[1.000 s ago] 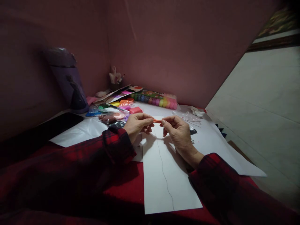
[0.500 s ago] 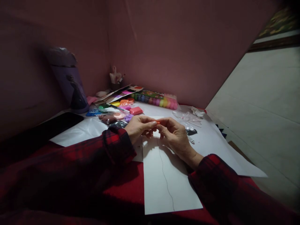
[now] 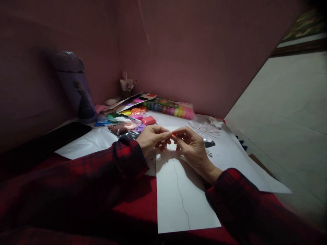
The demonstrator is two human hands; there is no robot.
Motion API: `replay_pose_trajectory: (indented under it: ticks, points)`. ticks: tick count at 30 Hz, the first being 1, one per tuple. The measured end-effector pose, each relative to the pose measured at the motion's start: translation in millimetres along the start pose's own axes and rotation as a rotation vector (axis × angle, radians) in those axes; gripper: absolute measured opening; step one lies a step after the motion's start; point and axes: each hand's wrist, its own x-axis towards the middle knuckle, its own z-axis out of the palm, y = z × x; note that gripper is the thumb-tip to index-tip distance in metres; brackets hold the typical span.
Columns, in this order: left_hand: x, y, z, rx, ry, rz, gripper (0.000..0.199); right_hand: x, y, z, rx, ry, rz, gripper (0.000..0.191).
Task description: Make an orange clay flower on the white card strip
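Note:
Between the fingertips of both hands is a small orange piece of modelling clay [image 3: 172,134], mostly covered by the fingers. My left hand [image 3: 154,137] pinches it from the left, thumb against forefinger. My right hand [image 3: 191,144] grips it from the right in the same way. Both hands hover over a white sheet of paper [image 3: 171,194] that carries a thin, wavy dark line running lengthwise. Shadows of the hands fall on the sheet.
Bagged clay in several colours, with a red pack [image 3: 148,120], lies behind my left hand. Farther back is a long pack of coloured clay [image 3: 168,108]. A dark flat object [image 3: 68,134] and a purple container [image 3: 79,92] stand left. Clear plastic wrappers [image 3: 204,128] lie right.
The orange clay shows less between the fingertips than before. The fingers have shifted slightly around it; the arms and the paper stay in place.

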Motion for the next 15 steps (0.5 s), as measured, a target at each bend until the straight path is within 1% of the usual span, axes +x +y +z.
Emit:
replay_pose_trajectory:
  ticks: [3, 5, 10, 13, 15]
  points:
    - [0.2, 1.0, 0.3, -0.014, 0.019, 0.026, 0.029, -0.5, 0.9, -0.3, -0.009, 0.008, 0.014, 0.015]
    - [0.1, 0.9, 0.5, -0.022, 0.011, 0.026, 0.03, -0.4, 0.8, -0.5, -0.018, 0.013, 0.012, 0.016]
    - [0.1, -0.9, -0.2, -0.028, -0.02, -0.025, 0.03, -0.6, -1.4, -1.5, -0.095, 0.011, -0.031, 0.01]
    - [0.9, 0.0, 0.2, 0.005, -0.026, -0.03, 0.024, -1.7, -2.7, -1.3, -0.115, -0.015, -0.023, 0.007]
    - [1.5, 1.2, 1.3, 0.016, -0.003, -0.008, 0.018, -2.0, -3.1, -0.7, -0.108, -0.007, -0.019, 0.008]
